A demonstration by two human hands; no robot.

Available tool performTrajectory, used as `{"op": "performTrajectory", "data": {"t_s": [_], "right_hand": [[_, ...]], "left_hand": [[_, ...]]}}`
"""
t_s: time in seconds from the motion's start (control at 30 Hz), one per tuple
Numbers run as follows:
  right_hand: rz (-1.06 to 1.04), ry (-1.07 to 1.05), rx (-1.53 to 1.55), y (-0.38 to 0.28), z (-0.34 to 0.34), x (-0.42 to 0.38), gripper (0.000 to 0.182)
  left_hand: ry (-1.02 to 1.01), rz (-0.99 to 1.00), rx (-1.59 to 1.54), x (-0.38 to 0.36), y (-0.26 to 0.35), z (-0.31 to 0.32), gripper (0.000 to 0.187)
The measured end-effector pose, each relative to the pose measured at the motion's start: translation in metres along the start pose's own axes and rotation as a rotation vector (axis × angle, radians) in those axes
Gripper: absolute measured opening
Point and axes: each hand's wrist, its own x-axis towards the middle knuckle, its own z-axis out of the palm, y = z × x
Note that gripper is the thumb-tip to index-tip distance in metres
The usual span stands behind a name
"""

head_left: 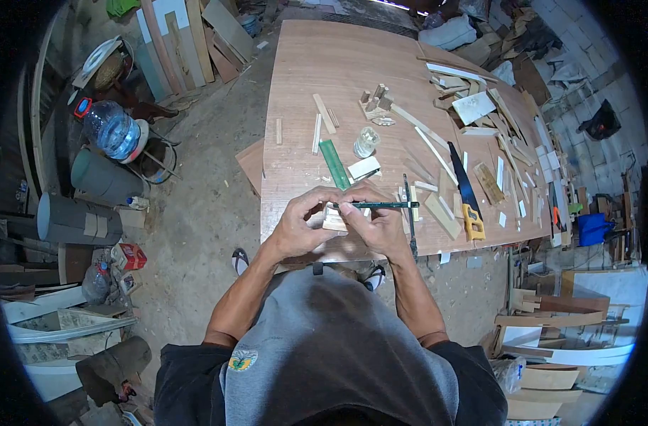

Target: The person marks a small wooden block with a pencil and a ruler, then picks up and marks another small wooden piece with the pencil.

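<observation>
Close together at the table's near edge, my two hands meet around a small pale wooden piece (334, 219). My left hand (301, 221) is closed on its left side, fingers curled over the top. In my right hand (376, 225), a slim dark pencil-like rod (389, 205) is pinched between thumb and fingers, pointing sideways across the wood. My fingers hide the rod's inner end; I cannot tell its exact kind. A long, thin dark bar (410, 231) lies beyond its outer end. Just past my fingers are a green strip (333, 163) and a white-topped block (364, 168).
A brown tabletop (338, 57) carries a glass jar (366, 142), a hammer (409, 119) and a yellow-handled handsaw (468, 199). Wood offcuts (473, 106) are heaped at the right. On the left, a large water bottle (112, 129) rests on a stand.
</observation>
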Motion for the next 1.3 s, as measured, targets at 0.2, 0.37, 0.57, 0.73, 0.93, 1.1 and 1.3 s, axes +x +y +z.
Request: {"op": "performTrajectory", "data": {"t_s": [0.2,0.37,0.57,0.73,0.93,1.1,1.3], "right_hand": [[-0.102,-0.051,0.041,0.000,-0.003,0.000,0.009],[-0.031,0.143,0.280,0.006,-0.009,-0.009,0.008],[0.004,0.431,0.434,0.008,-0.029,-0.025,0.014],[0.079,0.421,0.337,0.004,-0.017,-0.037,0.023],[0.191,0.321,0.177,0.007,0.006,-0.036,0.047],[0.260,0.322,0.288,-0.005,0.013,-0.026,0.071],[0.158,0.427,0.121,0.017,0.003,-0.030,0.047]], "left_hand": [[0.022,0.043,-0.049,-0.003,0.002,0.002,0.049],[0.064,0.090,-0.027,-0.004,-0.001,0.002,0.052],[0.140,0.226,0.085,-0.003,0.004,0.005,0.053],[0.219,0.300,0.130,0.002,0.000,0.010,0.055],[0.234,0.339,0.113,0.011,-0.001,0.016,0.057],[0.228,0.225,0.054,0.018,0.000,0.021,0.055],[0.330,0.106,0.022,0.025,-0.005,0.026,0.057]]}}
